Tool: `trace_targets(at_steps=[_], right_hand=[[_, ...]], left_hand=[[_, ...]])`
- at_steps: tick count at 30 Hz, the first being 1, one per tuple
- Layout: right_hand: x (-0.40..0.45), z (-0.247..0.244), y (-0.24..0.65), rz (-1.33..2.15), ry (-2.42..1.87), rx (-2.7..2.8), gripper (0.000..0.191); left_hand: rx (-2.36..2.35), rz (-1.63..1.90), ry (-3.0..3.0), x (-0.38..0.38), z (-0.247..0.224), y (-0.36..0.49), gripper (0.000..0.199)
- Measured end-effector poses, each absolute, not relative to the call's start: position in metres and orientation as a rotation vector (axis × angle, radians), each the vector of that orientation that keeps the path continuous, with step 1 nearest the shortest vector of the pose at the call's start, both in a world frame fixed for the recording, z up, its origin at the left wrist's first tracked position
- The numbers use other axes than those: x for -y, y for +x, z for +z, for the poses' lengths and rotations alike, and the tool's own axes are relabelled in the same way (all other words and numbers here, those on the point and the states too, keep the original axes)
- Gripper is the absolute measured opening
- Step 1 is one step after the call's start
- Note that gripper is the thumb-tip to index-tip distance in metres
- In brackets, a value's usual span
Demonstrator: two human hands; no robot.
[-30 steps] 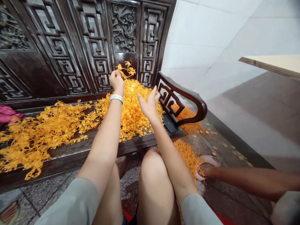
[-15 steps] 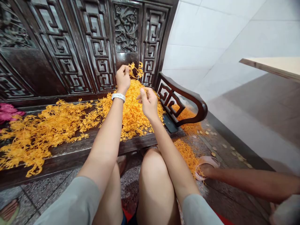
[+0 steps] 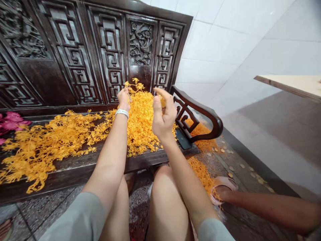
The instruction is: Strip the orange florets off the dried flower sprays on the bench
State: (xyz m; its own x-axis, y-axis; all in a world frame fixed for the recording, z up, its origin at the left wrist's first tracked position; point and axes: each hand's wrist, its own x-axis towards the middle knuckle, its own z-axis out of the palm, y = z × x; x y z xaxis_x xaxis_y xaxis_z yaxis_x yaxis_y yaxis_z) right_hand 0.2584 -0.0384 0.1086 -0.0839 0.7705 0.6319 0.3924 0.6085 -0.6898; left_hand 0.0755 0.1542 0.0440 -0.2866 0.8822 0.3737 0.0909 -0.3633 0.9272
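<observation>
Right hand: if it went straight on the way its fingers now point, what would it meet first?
Most likely the carved dark wood bench backrest: the right hand points up and away, above the heap of orange strands. Depth is unclear, so it might brush that heap first.

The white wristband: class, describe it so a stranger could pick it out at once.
Find the carved dark wooden bench heaped with orange strands. On the left hand's wrist, reaching into the heap, sits the white wristband; the right wrist is bare.
</observation>
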Motion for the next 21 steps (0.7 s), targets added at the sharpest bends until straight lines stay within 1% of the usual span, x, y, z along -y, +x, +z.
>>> trace_targets(at_steps=[1,2,3,4,6,9,11,13,14,15,17,19,21], right_hand=[[0.02,0.097,0.265,0.429,-1.102,1.637,0.059],[0.002,0.084,0.272,0.482,-1.236,1.585,0.073],[-0.015,0.072,0.279,0.596,-1.348,1.536,0.082],[-0.029,0.062,0.285,0.741,-1.398,1.471,0.083],[-0.047,0.049,0.295,0.951,-1.374,1.332,0.078],[-0.053,0.05,0.305,0.935,-1.184,1.205,0.076],[-0.052,0.053,0.307,0.96,-1.084,1.228,0.075],[-0.05,0.052,0.306,1.065,-1.048,1.277,0.065],[-0.049,0.049,0.305,1.096,-1.052,1.309,0.058],[-0.049,0.046,0.303,1.104,-1.067,1.337,0.05],[-0.047,0.042,0.298,1.08,-1.116,1.379,0.039],[-0.045,0.042,0.292,1.095,-1.161,1.385,0.038],[-0.041,0.05,0.286,1.123,-1.207,1.356,0.043]], left_hand=[[-1.177,1.707,1.268,-0.153,0.049,0.076,0.038],[-1.084,1.676,1.203,-0.152,0.055,0.076,0.033],[-0.99,1.629,1.175,-0.15,0.061,0.078,0.029],[-0.913,1.573,1.182,-0.148,0.066,0.079,0.026],[-0.825,1.464,1.252,-0.144,0.073,0.084,0.024],[-0.753,1.296,1.334,-0.139,0.072,0.092,0.023],[-0.737,1.152,1.387,-0.138,0.068,0.102,0.018],[-0.755,1.036,1.444,-0.138,0.063,0.114,0.011],[-0.786,1.032,1.47,-0.14,0.06,0.122,0.008],[-0.836,1.079,1.494,-0.141,0.058,0.129,0.008],[-0.972,1.296,1.508,-0.146,0.052,0.144,0.015],[-1.095,1.535,1.461,-0.152,0.048,0.156,0.022],[-1.138,1.651,1.409,-0.157,0.045,0.164,0.027]])
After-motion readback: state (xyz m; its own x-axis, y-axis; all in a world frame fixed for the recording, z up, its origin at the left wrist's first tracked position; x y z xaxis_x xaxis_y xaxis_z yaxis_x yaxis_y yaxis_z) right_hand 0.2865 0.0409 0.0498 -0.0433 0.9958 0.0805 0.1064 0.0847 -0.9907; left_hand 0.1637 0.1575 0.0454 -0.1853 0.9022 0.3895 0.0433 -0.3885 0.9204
